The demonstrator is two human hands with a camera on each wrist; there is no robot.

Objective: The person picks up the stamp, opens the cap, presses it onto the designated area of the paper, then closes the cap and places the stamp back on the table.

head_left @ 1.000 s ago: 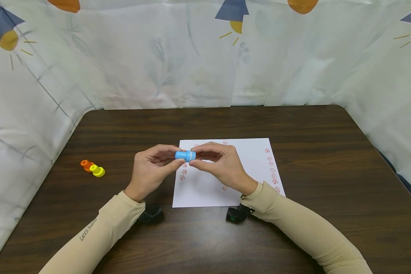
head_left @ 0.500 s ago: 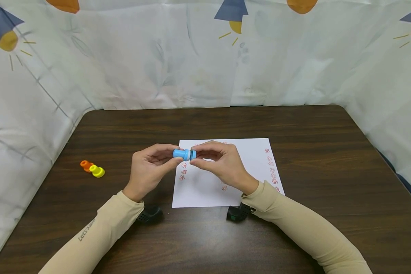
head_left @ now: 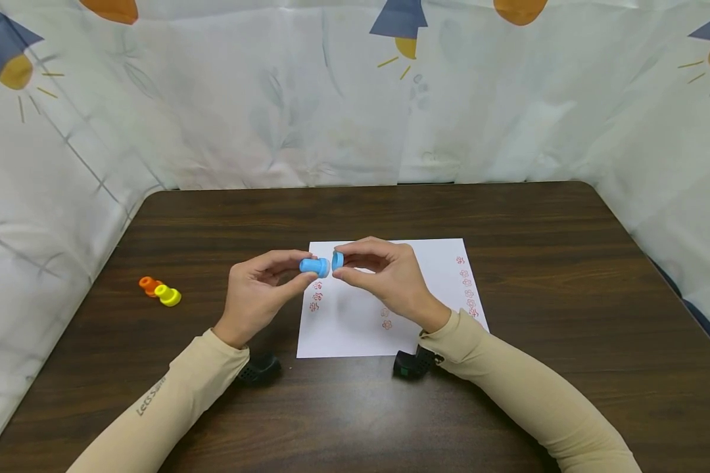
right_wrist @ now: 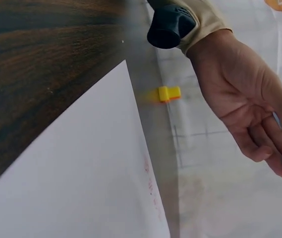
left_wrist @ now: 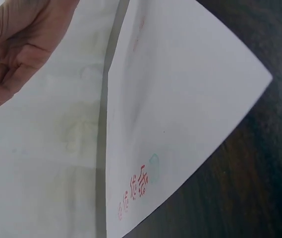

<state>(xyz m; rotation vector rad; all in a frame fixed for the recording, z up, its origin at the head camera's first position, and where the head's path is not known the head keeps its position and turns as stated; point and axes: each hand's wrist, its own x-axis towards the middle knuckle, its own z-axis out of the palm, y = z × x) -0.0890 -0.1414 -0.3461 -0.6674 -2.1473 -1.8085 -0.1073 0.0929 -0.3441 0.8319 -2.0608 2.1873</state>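
Observation:
Over the white paper point(head_left: 355, 328), my left hand point(head_left: 263, 289) pinches a light blue toy stamp point(head_left: 314, 266) between thumb and fingers. The stamp lies sideways, and its dark round face shows in the right wrist view. Just to its right, my right hand point(head_left: 390, 279) pinches the small blue cap point(head_left: 338, 260). A narrow gap separates cap and stamp. Red prints, flowers and characters among them, run along parts of the paper. A faint green print point(left_wrist: 154, 168) shows beside red ones in the left wrist view.
On the left of the dark wooden table point(head_left: 568, 276) lie an orange stamp point(head_left: 149, 285) and a yellow stamp point(head_left: 168, 295), touching or nearly so. A patterned white curtain point(head_left: 225, 105) surrounds the far side and both sides. Black wrist cameras hang under both sleeves.
The cap has come off the blue stamp. My right hand has moved slightly right and up with it, while my left hand has shifted a little left with the stamp.

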